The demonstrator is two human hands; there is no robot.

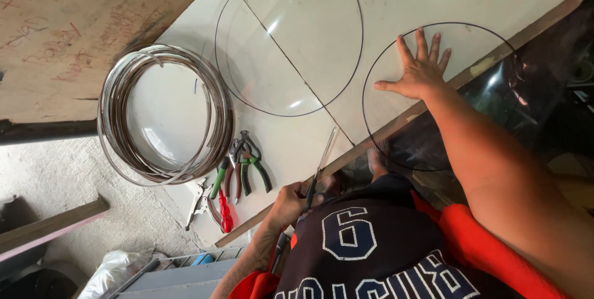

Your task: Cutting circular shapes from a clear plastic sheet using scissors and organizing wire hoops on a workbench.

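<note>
The right hand [421, 70] lies flat with fingers spread on a clear disc [433, 58] whose dark rim hangs partly over the worktop [396, 2] edge; its grip is released, only pressing down. The left hand [291, 203] is clenched around a thin metal tool [322, 163], maybe scissors, which points up over the near edge of the worktop, between the two discs. A second, larger clear disc [288, 39] rests on the worktop, just beside the first, with a drawn line across it. To the left lies a wire coil [164, 113]; below it are pliers [244, 169] with green and red handles and a red screwdriver [226, 215].
</note>
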